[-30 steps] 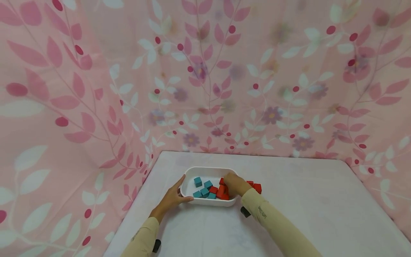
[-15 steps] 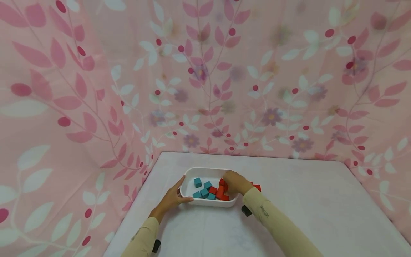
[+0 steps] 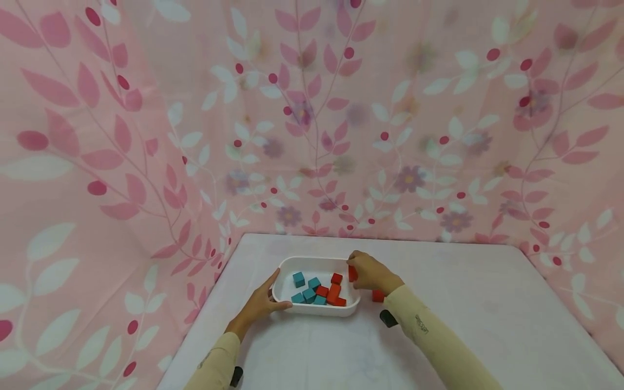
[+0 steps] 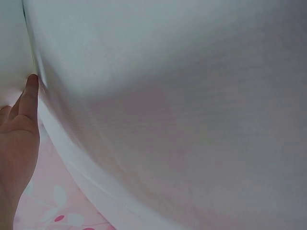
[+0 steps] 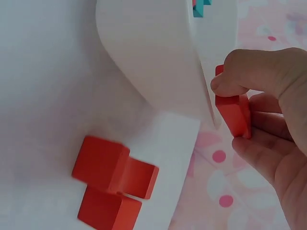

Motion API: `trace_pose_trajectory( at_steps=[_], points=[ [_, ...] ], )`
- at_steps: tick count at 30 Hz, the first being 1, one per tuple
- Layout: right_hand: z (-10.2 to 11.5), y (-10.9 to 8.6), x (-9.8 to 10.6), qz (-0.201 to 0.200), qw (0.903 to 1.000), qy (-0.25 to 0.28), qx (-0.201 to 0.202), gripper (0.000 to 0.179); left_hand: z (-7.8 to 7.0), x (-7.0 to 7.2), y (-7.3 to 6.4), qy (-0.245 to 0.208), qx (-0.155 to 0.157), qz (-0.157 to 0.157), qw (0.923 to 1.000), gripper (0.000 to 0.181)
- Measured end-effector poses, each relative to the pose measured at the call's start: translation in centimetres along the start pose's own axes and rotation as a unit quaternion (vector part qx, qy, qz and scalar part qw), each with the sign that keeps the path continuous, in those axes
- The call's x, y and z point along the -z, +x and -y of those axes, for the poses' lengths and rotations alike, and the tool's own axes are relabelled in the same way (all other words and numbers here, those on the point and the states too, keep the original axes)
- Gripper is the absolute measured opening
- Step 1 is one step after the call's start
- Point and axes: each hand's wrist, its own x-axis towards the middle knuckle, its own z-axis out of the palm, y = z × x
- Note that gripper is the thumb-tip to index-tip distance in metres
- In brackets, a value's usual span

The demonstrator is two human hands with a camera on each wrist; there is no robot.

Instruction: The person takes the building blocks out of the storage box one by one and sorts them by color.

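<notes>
A white oval tray (image 3: 312, 309) stands on the white-covered table, with several teal blocks (image 3: 299, 279) at its left and several red blocks (image 3: 334, 293) at its right. My left hand (image 3: 258, 301) holds the tray's left end, thumb along the front rim and fingers on the outer wall. In the left wrist view, the left hand's fingers (image 4: 31, 93) touch the pale wall. At the tray's right rim, my right hand (image 3: 372, 273) pinches a red block (image 5: 230, 112) between thumb and fingertips. More red blocks (image 5: 100, 160) lie together on the table outside the tray, partly hidden by the right arm in the head view.
Pink floral cloth (image 3: 312, 135) hangs behind the table and along its left side. The white tabletop (image 3: 487, 314) extends to the right and in front of the tray. A dark device (image 3: 388, 318) is strapped under the right wrist.
The right hand has lifted from among the red blocks inside the tray and moved right to the rim, gripping a red block. The left hand keeps its hold on the tray.
</notes>
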Motion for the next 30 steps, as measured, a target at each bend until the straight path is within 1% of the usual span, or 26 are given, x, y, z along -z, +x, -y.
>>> trace_pose_trajectory(
  at_steps=[2, 5, 8, 9, 12, 17, 21, 25, 30],
  points=[
    [-0.4, -0.7, 0.3, -0.011, 0.9999, 0.004, 0.0, 0.051, 0.1, -0.1, -0.1, -0.001, 0.001, 0.0, 1.0, 0.11],
    [-1.2, -1.6, 0.7, -0.028, 0.9996, 0.005, 0.0, 0.051, 0.0, -0.1, -0.1, -0.004, -0.006, 0.001, 1.0, 0.109],
    [-2.2, -2.3, 1.0, -0.038, 0.9992, 0.002, -0.009, 0.052, 0.0, -0.1, -0.2, -0.008, -0.01, 0.001, 0.9999, 0.108],
    [-2.6, -2.6, 1.0, -0.038, 0.9992, 0.0, -0.014, 0.052, 0.0, 0.0, -0.2, -0.008, -0.014, 0.001, 0.9999, 0.108],
    [-3.6, -3.4, 1.2, -0.036, 0.9989, 0.002, -0.03, 0.051, 0.0, 0.1, -0.2, -0.015, -0.012, 0.003, 0.9998, 0.108],
    [-5.1, -5.1, 1.4, -0.038, 0.9979, 0.019, -0.05, 0.052, 0.1, 0.0, -0.2, -0.015, -0.01, 0.005, 0.9998, 0.108],
    [-6.2, -6.3, 1.4, -0.046, 0.9973, 0.017, -0.054, 0.052, 0.0, -0.1, -0.2, -0.013, -0.01, 0.005, 0.9999, 0.107],
    [-7.1, -7.3, 1.2, -0.059, 0.997, 0.014, -0.048, 0.05, -0.3, 0.1, -0.3, -0.015, -0.01, 0.006, 0.9998, 0.107],
    [-8.1, -8.2, 0.7, -0.06, 0.9962, 0.036, -0.052, 0.051, -0.5, 0.2, -0.4, -0.007, -0.01, -0.001, 0.9999, 0.11]
  ],
)
